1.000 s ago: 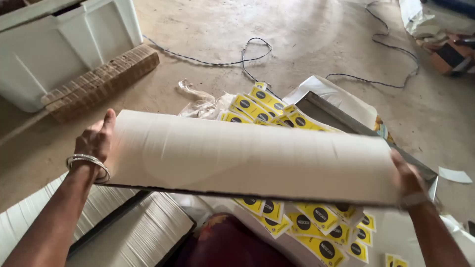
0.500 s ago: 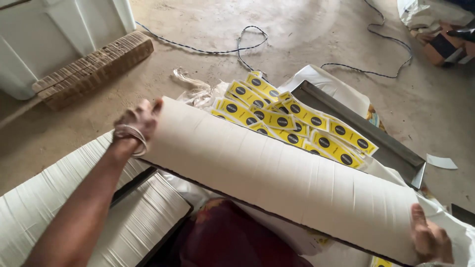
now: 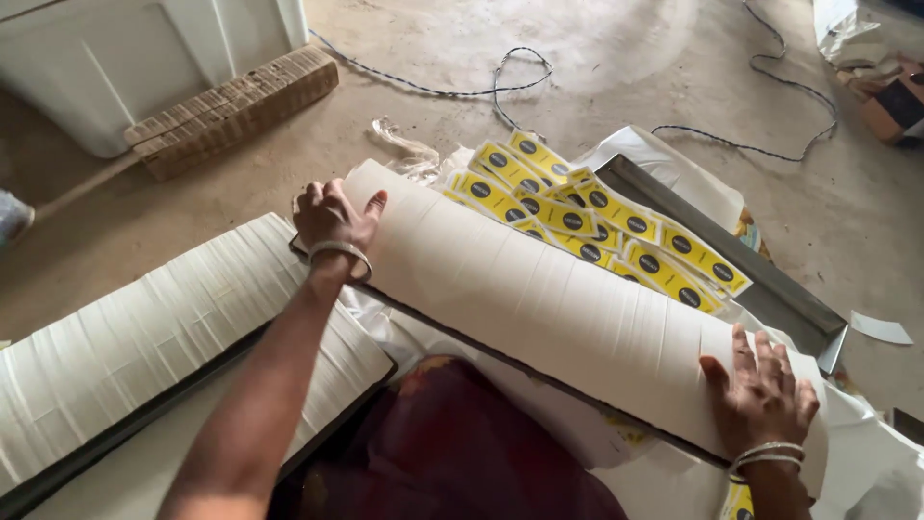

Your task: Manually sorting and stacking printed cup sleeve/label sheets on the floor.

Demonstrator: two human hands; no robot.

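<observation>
Here, a long white sheet [image 3: 568,308] is pressed flat.
Its ends are held down by the left hand [image 3: 332,220] and right hand [image 3: 765,395], fingers spread, over yellow stickers [image 3: 597,221].

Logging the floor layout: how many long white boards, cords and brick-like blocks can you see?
Long white boards: 3, one under the left hand and right hand at, two beside it
Cords on the floor: 2
Brick-like blocks: 1
Total: 6

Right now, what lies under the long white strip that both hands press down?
Yellow labels with dark round marks stick out beyond the long white strip's far edge. What lies beneath its middle is covered.
</observation>
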